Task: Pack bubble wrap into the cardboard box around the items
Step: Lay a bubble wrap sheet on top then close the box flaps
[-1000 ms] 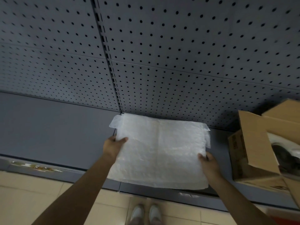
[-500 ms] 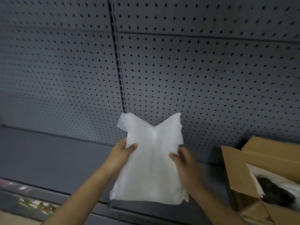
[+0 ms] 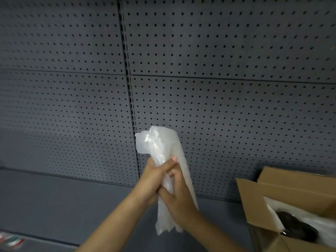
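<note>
A white sheet of bubble wrap is bunched into a tall upright bundle in front of me. My left hand grips its left side with fingers curled over the front. My right hand grips it just below and to the right, and the two hands touch. The open cardboard box stands at the lower right on the grey shelf, its flaps up. Inside it a dark item lies on white wrap.
A grey pegboard wall rises behind the shelf, with a vertical slotted upright near the middle. The shelf's front edge carries a label strip at the lower left.
The flat sheet has been squeezed together into a narrow bundle as my hands came together. My view has tilted up, so the floor is out of sight.
</note>
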{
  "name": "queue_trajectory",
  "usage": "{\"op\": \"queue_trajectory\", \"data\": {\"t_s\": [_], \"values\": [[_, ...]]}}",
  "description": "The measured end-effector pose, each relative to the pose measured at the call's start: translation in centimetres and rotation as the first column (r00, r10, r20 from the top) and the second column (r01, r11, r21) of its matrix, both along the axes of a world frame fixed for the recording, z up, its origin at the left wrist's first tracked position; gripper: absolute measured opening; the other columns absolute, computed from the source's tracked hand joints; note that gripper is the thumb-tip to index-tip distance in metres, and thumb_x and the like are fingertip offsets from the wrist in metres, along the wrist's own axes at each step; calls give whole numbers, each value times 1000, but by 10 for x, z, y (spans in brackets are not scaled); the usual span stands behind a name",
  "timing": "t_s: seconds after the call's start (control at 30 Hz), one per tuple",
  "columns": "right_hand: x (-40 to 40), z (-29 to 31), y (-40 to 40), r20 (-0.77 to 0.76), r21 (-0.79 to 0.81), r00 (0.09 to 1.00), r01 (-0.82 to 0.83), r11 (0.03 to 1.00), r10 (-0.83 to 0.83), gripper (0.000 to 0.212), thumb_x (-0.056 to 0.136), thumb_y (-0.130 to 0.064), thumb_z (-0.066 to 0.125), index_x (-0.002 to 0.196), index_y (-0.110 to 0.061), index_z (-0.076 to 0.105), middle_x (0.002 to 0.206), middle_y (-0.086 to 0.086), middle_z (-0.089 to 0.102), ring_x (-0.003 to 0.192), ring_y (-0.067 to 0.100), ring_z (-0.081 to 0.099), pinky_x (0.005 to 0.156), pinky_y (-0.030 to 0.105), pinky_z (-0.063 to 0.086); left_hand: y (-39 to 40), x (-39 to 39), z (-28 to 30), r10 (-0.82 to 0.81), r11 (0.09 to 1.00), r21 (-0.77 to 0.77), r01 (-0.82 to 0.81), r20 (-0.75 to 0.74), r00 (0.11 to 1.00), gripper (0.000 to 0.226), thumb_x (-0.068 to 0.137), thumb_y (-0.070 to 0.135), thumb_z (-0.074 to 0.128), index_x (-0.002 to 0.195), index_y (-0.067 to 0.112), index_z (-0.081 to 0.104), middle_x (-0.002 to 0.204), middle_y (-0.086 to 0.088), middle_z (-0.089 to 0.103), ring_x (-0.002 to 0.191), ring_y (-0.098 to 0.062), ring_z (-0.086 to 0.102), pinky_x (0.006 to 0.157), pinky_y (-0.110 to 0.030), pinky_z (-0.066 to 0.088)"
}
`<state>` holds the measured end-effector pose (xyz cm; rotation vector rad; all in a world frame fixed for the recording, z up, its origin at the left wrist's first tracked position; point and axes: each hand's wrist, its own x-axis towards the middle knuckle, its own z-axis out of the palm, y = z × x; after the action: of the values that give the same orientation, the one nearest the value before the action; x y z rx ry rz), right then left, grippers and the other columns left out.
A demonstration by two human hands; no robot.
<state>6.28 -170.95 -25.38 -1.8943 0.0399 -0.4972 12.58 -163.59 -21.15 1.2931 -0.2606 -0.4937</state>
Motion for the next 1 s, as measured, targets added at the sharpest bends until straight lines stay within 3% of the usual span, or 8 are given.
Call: {"op": "queue_trajectory", "data": {"t_s": [0.1,0.17,0.27,0.33,0.4,0.5,0.77,1.0], "values": [[-6,-4,-17,71,-373,993,-56,926,89,30,87,-26,59,112,-21,44,156,-20,11,144,-4,-5,119,24,-3,5,-3,6,94,979,-166,-117,-136,986,21,92,11,60,109,0,63,106,-22,70,97,-33,69,89,-44,54],[-11,-4,-26,125,-455,987,-29,890,96,25,87,-43,58,106,-30,46,156,-21,18,146,2,-3,118,29,-10,10,-1,7,132,957,-233,-171,-174,976,21,94,10,54,113,4,62,109,-18,71,99,-31,69,91,-45,53],[-15,0,-29,201,-56,941,290,956,-273,51,74,-59,64,114,-31,49,151,-17,29,142,5,20,117,31,17,15,0,7,99,940,-304,-155,-193,976,31,96,20,52,125,9,56,116,-13,69,111,-29,64,100,-50,46],[-13,5,-30,-36,282,872,477,832,-488,73,68,-53,75,130,-33,40,148,-8,31,129,10,38,107,36,37,15,-2,7,82,919,-363,-156,-212,974,30,96,24,52,123,11,56,115,-10,70,112,-27,64,100,-50,45],[-9,9,-37,-221,621,910,410,669,-352,82,67,-45,81,136,-30,39,139,2,48,116,19,55,96,44,48,15,-7,9,52,891,-430,-147,-225,973,32,97,26,50,125,12,55,116,-10,69,111,-25,64,100,-48,45],[-10,13,-48,-181,919,983,162,358,18,53,81,-43,69,124,-15,58,119,11,67,108,32,64,90,49,52,13,-12,7,3,877,-469,-107,-217,976,36,97,27,50,130,13,53,122,-10,66,116,-25,62,103,-47,42],[-12,20,-96,-163,751,953,289,594,-257,33,85,-22,68,118,-20,61,111,8,71,99,30,68,80,51,56,59,22,-7,-16,846,-532,-31,-84,996,33,99,20,39,125,11,58,126,-9,64,112,-22,63,89,-34,55],[-18,30,-129,-189,597,958,287,749,-216,43,77,-28,73,118,-18,61,112,5,71,99,26,69,82,44,56,74,79,-1,-122,992,43,118,89,989,81,62,37,81,134,18,50,123,-5,67,111,-25,64,88,-40,56]]}}
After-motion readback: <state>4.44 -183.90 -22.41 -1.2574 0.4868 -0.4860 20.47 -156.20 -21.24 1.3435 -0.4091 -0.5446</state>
